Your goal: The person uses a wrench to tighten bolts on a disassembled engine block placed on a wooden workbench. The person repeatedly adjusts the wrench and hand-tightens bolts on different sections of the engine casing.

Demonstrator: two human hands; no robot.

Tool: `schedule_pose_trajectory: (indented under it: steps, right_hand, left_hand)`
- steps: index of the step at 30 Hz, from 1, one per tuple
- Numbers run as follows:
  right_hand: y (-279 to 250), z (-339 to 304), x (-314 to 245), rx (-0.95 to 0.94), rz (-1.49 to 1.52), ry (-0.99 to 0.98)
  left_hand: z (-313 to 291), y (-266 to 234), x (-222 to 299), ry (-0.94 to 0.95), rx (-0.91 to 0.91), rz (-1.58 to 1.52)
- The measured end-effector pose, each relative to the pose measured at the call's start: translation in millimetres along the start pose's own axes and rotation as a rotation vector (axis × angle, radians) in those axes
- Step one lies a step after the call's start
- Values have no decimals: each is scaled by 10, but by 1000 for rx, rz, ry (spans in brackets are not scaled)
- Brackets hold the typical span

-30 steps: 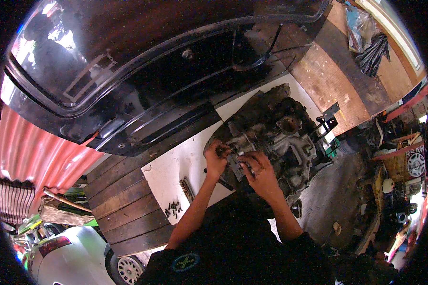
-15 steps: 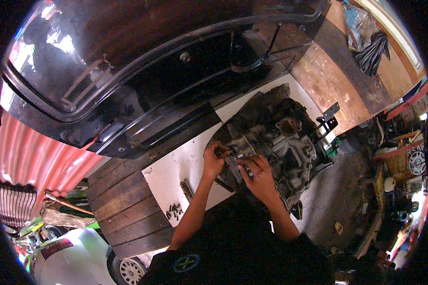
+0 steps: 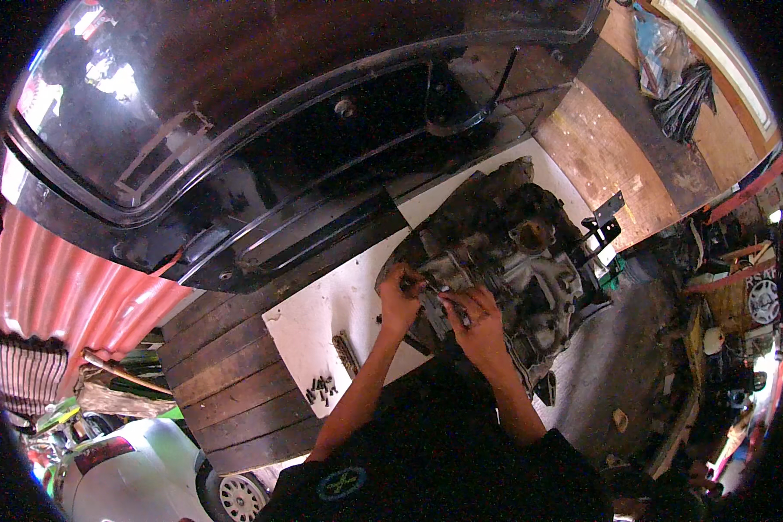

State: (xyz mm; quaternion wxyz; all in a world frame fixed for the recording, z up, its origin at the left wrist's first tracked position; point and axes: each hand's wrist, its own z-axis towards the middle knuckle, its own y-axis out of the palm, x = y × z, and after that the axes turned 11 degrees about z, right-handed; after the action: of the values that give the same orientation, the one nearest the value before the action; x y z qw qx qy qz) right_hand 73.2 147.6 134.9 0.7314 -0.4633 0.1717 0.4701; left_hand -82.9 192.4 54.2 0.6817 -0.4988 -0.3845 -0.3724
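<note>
A dark, greasy engine (image 3: 535,283) rests on a white board (image 3: 300,319) in front of me. Both hands are at its near left end. My left hand (image 3: 400,297) has its fingers curled and pinched together at the engine's edge; whatever is in them is too dark and small to name. Just to the right, my right hand (image 3: 476,315) is closed with bent fingers, near a small greyish metal part between the two hands. What it grips is partly hidden by the fingers. Left of my left forearm lie a long ridged metal piece (image 3: 346,353) and several small bolts (image 3: 324,389).
Beyond the engine stands a large black vehicle panel (image 3: 322,130). Wooden planks (image 3: 235,378) extend left of the board. A metal bracket (image 3: 605,222) sticks out at the engine's far right. Black plastic bag (image 3: 685,100) lies on plywood; a pale car (image 3: 135,474) stands lower left.
The view has shifted slightly, so the scene sits a little lower and to the right. Both hands stay at the same end of the engine, with only small finger movements.
</note>
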Motion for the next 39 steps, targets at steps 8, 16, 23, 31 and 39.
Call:
schedule_pose_trajectory:
  steps: [8, 16, 23, 31, 39]
  right_hand:
    - [-12, -36, -56, -6, -161, 105]
    - [50, -229, -43, -12, -109, 175]
    - [-54, -199, 5, 41, 84, 158]
    - [-182, -56, 160, -135, -191, -91]
    - [-61, -160, 405, -234, -55, 0]
  left_hand:
    - [18, -2, 34, 11, 58, 26]
    - [135, -122, 134, 72, -59, 80]
    - [202, -119, 61, 82, -82, 49]
    - [126, -78, 55, 21, -119, -78]
    - [2, -90, 95, 64, -79, 22]
